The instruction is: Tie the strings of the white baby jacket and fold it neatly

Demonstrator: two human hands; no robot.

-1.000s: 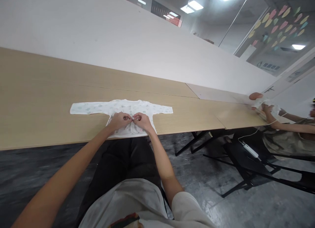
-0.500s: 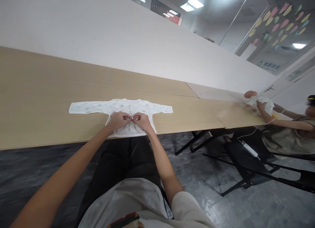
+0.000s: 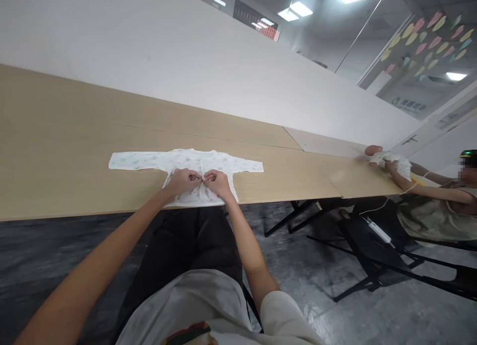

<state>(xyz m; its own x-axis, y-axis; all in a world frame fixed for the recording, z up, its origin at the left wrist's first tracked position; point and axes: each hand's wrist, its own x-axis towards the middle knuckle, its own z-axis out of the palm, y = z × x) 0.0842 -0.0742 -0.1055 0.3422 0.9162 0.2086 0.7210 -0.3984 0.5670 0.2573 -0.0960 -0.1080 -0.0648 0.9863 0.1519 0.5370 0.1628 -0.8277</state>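
Observation:
A small white baby shirt (image 3: 194, 159) with a faint print lies on the table's near edge, both long sleeves spread out sideways. My left hand (image 3: 183, 181) pinches the front of the shirt near its middle line. Right beside it, my right hand (image 3: 218, 182) pinches the other side of the front opening. The fingertips of both hands almost meet over the cloth. Whatever small fastening lies between them is too small to make out. The hands cover part of the lower front.
The long wooden table (image 3: 67, 121) runs along a white partition (image 3: 149, 51). At the far right, a seated person (image 3: 432, 206) handles a doll (image 3: 373, 150) in white printed clothing. A black folding chair (image 3: 372, 250) with a white power strip (image 3: 380, 232) stands below.
The view has shifted slightly. My hands keep pinching the shirt front at nearly the same spot. The doll at the far right has tilted lower.

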